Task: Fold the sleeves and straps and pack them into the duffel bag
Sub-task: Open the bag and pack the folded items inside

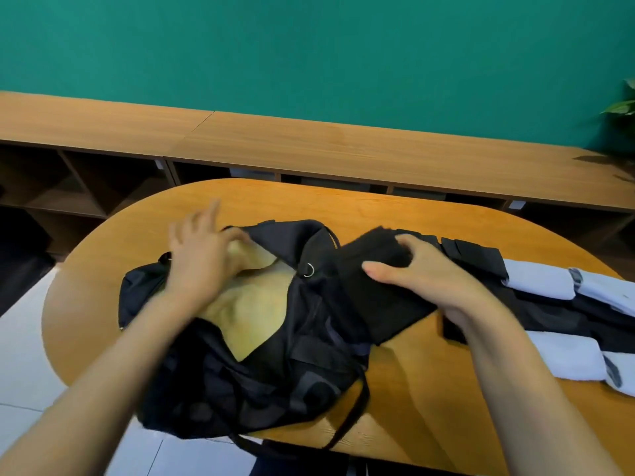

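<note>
Desk (412, 214): oval, wooden, carrying everything.
Duffel bag (261, 372): black, left of the middle, mouth open (yellow lining showing).
White sleeves (539, 280): folded, at the right end, beside the black straps (474, 252).
Folded black piece (378, 304): just right of the bag, its left edge touching it.
Right hand (422, 273): fingers curled over that piece's far edge, thumb on top, gripping it.
Left hand (199, 252): at the bag's far rim, blurred (grip cannot be told).

Bright even indoor light, soft shadows, left hand (199, 255) motion-blurred, wide-angle edge curvature
</note>
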The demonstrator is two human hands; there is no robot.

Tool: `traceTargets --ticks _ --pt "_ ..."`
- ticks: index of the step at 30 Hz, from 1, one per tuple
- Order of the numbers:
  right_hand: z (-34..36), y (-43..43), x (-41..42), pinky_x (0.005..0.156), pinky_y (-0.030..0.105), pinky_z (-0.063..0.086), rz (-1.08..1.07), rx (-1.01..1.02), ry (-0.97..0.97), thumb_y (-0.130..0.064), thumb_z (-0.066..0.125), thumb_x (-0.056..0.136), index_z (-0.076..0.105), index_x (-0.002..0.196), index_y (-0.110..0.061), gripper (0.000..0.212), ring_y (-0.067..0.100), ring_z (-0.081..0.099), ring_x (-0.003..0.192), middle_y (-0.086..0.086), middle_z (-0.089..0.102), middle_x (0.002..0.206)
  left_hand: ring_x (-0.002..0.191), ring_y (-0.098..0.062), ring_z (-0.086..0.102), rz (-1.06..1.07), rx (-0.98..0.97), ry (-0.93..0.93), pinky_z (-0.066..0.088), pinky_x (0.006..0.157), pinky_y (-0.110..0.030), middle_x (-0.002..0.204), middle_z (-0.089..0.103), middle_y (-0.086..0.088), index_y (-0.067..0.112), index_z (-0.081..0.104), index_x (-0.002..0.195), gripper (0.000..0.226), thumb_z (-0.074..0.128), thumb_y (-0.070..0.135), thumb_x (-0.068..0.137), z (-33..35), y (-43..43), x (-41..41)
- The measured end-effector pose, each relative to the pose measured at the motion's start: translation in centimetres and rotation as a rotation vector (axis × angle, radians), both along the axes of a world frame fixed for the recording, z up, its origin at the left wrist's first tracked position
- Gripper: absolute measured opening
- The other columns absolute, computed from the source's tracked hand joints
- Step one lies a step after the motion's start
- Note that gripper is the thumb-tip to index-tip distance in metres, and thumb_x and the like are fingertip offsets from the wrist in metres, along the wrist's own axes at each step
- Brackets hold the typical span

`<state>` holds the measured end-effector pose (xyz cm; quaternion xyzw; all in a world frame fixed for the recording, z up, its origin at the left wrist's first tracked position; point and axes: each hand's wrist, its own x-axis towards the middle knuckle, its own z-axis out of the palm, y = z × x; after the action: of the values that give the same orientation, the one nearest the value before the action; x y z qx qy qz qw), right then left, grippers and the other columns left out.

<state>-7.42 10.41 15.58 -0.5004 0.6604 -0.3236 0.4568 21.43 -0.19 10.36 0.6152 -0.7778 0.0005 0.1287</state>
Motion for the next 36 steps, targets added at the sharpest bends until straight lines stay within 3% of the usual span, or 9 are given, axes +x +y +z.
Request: traceTargets --ticks 3,6,9,13,18,22,26,31,36 --pt "-1.2 -3.4 6.6 0.091 0.036 0.056 0.122 0.054 -0.130 -0.058 0.083 0.056 0.055 0.122 -0.025 0.079 0.014 0.065 0.102 -0.004 0.064 0.120 0.132 -0.034 0.043 0.053 0.298 0.056 0.028 0.110 -0.060 0.148 0.044 -0.008 0.035 0.063 0.118 0.034 0.059 0.013 0.093 -1.4 -4.7 5.6" --pt "-3.6 -6.8 12.4 0.084 0.025 0.056 0.203 0.096 -0.190 -0.043 0.080 0.078 0.061 0.092 -0.026 0.029 0.002 0.065 0.084 -0.011 0.067 0.096 0.117 -0.027 0.056 0.044 0.199 0.233 0.042 0.100 -0.053 0.133 0.058 -0.007 0.020 0.058 0.130 0.043 0.054 0.002 0.091 -1.0 -6.4 6.6" --pt "-6.8 -9.8 16.1 0.082 0.027 0.056 0.219 0.173 -0.201 -0.043 0.081 0.077 0.067 0.087 -0.023 0.027 0.007 0.066 0.084 -0.008 0.069 0.091 0.114 -0.025 0.057 0.035 0.048 0.328 0.047 0.095 -0.050 0.133 0.057 -0.005 0.016 0.055 0.135 0.046 0.054 0.000 0.092 0.7 -7.0 6.4" --pt "-10.3 -11.7 17.3 0.094 0.042 0.052 0.234 0.196 0.133 -0.071 0.074 0.066 0.059 0.126 -0.015 0.084 0.024 0.062 0.110 0.002 0.065 0.122 0.118 -0.025 0.056 0.008 0.261 0.289 0.045 0.099 -0.049 0.134 0.057 -0.004 0.016 0.049 0.139 0.051 0.066 0.026 0.092 -0.5 -7.4 7.5" --pt "-8.2 -8.4 17.6 0.091 0.037 0.046 0.256 -0.223 0.877 -0.067 0.044 0.092 0.032 0.147 -0.010 0.080 0.025 0.046 0.128 0.007 0.047 0.141 0.130 -0.028 0.047 0.057 0.381 0.259 0.031 0.110 -0.057 0.144 0.050 -0.003 0.027 0.044 0.143 0.060 0.056 0.055 0.091 -4.0 -6.3 9.4" --pt "-8.8 -4.4 15.0 0.112 0.048 0.033 0.324 -0.646 0.932 -0.066 0.023 0.098 0.044 0.145 -0.020 0.069 0.025 0.038 0.139 0.001 0.043 0.150 0.134 -0.033 0.041 0.132 0.440 0.241 0.017 0.111 -0.067 0.154 0.036 0.006 0.047 0.034 0.145 0.084 0.026 0.092 0.075 -5.7 -4.4 10.2" --pt "-13.6 -1.9 12.0 0.108 0.061 0.017 0.584 -0.507 1.150 -0.069 0.015 0.097 0.039 0.148 -0.028 0.070 0.036 0.034 0.142 0.002 0.040 0.154 0.137 -0.042 0.032 0.181 0.506 0.179 0.015 0.112 -0.064 0.161 0.023 0.003 0.046 0.028 0.149 0.064 0.022 0.073 0.091 -7.6 -2.8 8.1" --pt "-14.6 -0.5 9.6 0.108 0.061 0.018 0.534 -0.456 1.213 -0.068 0.015 0.097 0.038 0.149 -0.026 0.070 0.035 0.037 0.141 0.005 0.043 0.152 0.141 -0.047 0.022 0.175 0.541 0.187 0.009 0.115 -0.062 0.164 0.011 -0.005 0.041 0.027 0.150 0.060 0.021 0.066 0.096 -8.1 -1.7 4.0" --pt "-13.5 0.1 6.8 0.113 0.056 0.022 0.478 -0.547 1.212 -0.064 0.048 0.086 0.031 0.151 -0.021 0.080 0.032 0.032 0.144 0.008 0.038 0.155 0.138 -0.049 0.025 0.175 0.552 0.180 0.009 0.113 -0.065 0.159 0.024 -0.010 0.033 0.042 0.143 0.053 0.027 0.059 0.100 -7.6 -1.0 -1.2"
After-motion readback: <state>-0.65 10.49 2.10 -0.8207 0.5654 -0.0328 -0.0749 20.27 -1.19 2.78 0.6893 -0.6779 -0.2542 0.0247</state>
